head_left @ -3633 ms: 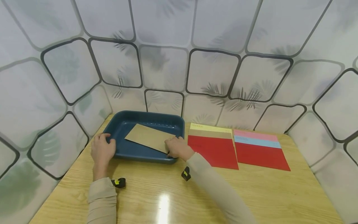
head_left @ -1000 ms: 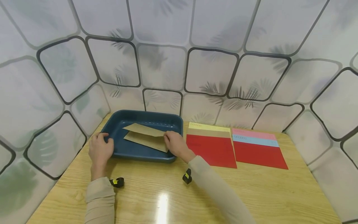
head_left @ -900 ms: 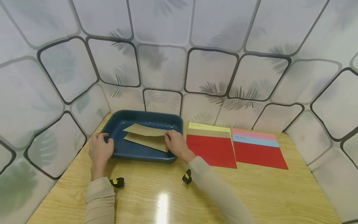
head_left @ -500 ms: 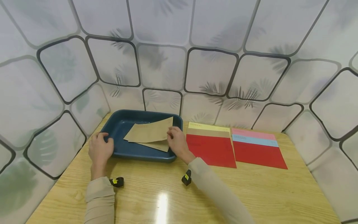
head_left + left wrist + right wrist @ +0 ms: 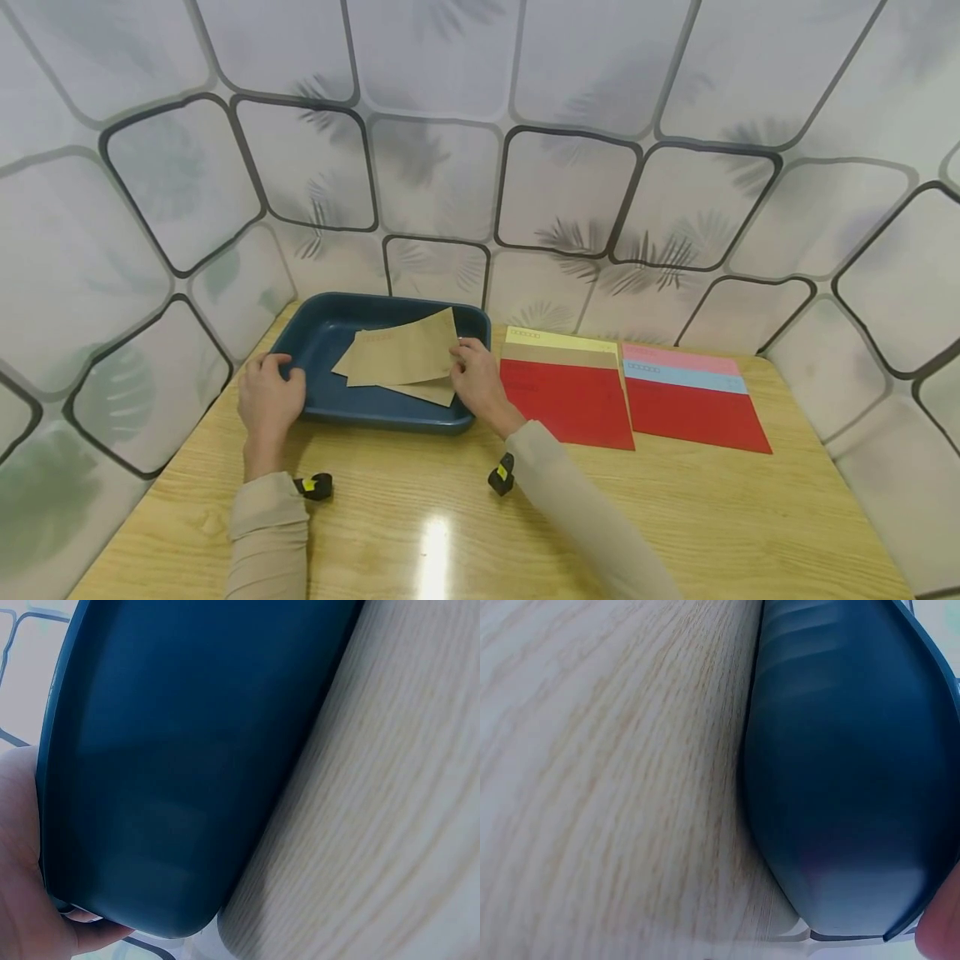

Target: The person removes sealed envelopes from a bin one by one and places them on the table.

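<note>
My left hand holds the left front corner of the blue tray, its fingers at the rim; the left wrist view shows that hand against the tray's outer wall. Inside the tray lie brown paper envelopes. The upper brown envelope is turned askew, its right end pointing toward the back. My right hand pinches this envelope at its right edge. Beneath it, part of a lower brown envelope shows. In the right wrist view only a fingertip of the right hand appears, beside the tray.
Right of the tray lies an overlapping group: a yellow envelope, a brown one and a red one. Beside it are a pink envelope, a blue one and a red one. A patterned wall backs the wooden table.
The upper brown envelope was lifted off the lower one by my right hand, then turned so its right end swung toward the back. My left hand stayed at the tray corner.
</note>
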Available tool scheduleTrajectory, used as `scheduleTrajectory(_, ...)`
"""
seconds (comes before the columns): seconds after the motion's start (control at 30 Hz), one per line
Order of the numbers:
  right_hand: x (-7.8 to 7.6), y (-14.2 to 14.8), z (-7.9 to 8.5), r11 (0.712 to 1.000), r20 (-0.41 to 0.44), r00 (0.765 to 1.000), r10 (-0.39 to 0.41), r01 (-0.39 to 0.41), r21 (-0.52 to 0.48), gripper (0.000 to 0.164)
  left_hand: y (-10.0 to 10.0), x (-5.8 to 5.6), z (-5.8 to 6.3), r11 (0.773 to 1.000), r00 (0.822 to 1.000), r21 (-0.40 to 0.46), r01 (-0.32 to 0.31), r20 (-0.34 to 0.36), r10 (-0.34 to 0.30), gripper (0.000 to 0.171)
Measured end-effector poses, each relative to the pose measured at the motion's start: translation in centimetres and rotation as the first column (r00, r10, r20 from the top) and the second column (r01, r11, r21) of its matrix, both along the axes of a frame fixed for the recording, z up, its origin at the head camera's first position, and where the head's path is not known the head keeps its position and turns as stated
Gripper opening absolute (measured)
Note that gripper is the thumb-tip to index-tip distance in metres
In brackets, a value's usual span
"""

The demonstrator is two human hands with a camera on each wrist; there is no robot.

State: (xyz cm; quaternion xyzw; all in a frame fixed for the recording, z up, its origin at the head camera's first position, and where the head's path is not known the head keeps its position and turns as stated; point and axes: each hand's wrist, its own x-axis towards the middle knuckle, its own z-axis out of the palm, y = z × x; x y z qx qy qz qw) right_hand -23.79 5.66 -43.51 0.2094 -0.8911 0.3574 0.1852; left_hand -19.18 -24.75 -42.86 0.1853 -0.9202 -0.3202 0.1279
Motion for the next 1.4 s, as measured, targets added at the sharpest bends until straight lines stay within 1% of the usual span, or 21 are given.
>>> scheduleTrajectory(0.07, -0.1, 0.0, 0.0, 1.000, -0.001, 1.000, 0.014, -0.014, 0.006, 0.025, 0.0, 0.0, 0.0, 1.000, 1.000, 0.000, 0.000, 0.002, 0.000, 0.044)
scheduleTrajectory(0.2, -0.1, 0.2, 0.1, 0.998, -0.016, 0.999, 0.047, -0.048, -0.041, 0.027, -0.1, 0.0, 0.0, 1.000, 1.000, 0.000, 0.001, 0.002, -0.001, 0.045)
scheduleTrajectory(0.37, -0.3, 0.4, 0.1, 0.985, -0.045, 0.998, 0.050, -0.057, -0.160, 0.025, -0.1, 0.0, 0.0, 1.000, 1.000, 0.002, 0.002, -0.002, -0.002, 0.044)
scheduleTrajectory(0.47, -0.3, 0.6, 0.4, 0.968, -0.075, 0.997, 0.034, -0.052, -0.244, 0.026, -0.1, -0.1, 0.0, 1.000, 1.000, 0.001, 0.009, -0.002, -0.009, 0.044)
scheduleTrajectory(0.53, -0.2, 0.8, 0.7, 0.953, -0.078, 0.997, 0.021, -0.044, -0.298, 0.026, 0.0, -0.1, 0.0, 1.000, 1.000, 0.000, 0.012, -0.002, -0.012, 0.044)
scheduleTrajectory(0.63, 0.2, 1.3, 1.2, 0.921, -0.036, 0.999, 0.017, -0.030, -0.388, 0.027, 0.0, -0.2, 0.0, 1.000, 1.000, -0.001, 0.014, -0.001, -0.014, 0.043)
scheduleTrajectory(0.73, 0.4, 1.8, 1.4, 0.874, 0.046, 0.999, 0.024, 0.001, -0.485, 0.029, -0.1, -0.2, 0.0, 1.000, 1.000, 0.001, 0.013, 0.004, -0.013, 0.044)
scheduleTrajectory(0.83, 0.5, 2.4, 1.3, 0.830, 0.139, 0.990, 0.019, 0.062, -0.555, 0.031, -0.1, -0.1, 0.0, 1.000, 1.000, 0.003, 0.011, 0.008, -0.011, 0.044)
scheduleTrajectory(0.9, 0.4, 2.9, 1.1, 0.805, 0.201, 0.979, 0.016, 0.106, -0.583, 0.032, -0.1, -0.1, 0.0, 1.000, 1.000, 0.004, 0.011, 0.006, -0.011, 0.044)
scheduleTrajectory(1.03, 0.2, 4.0, 0.7, 0.754, 0.299, 0.953, 0.039, 0.168, -0.635, 0.033, -0.1, 0.0, 0.1, 1.000, 1.000, 0.005, 0.017, 0.007, -0.017, 0.044)
scheduleTrajectory(1.13, 0.1, 4.9, 0.6, 0.717, 0.353, 0.934, 0.050, 0.212, -0.664, 0.034, -0.1, 0.1, 0.1, 1.000, 1.000, 0.005, 0.019, 0.008, -0.019, 0.044)
scheduleTrajectory(1.23, 0.1, 5.6, 0.5, 0.679, 0.398, 0.917, 0.036, 0.270, -0.683, 0.036, -0.1, 0.0, 0.0, 1.000, 1.000, 0.005, 0.016, 0.005, -0.016, 0.044)
scheduleTrajectory(1.3, 0.1, 6.0, 0.5, 0.663, 0.417, 0.909, 0.016, 0.303, -0.684, 0.037, -0.2, 0.0, 0.0, 1.000, 1.000, 0.006, 0.015, 0.003, -0.015, 0.044)
scheduleTrajectory(1.4, 0.2, 6.7, 0.3, 0.649, 0.437, 0.899, -0.010, 0.339, -0.681, 0.039, -0.2, 0.0, -0.1, 1.000, 1.000, 0.005, 0.012, 0.004, -0.012, 0.044)
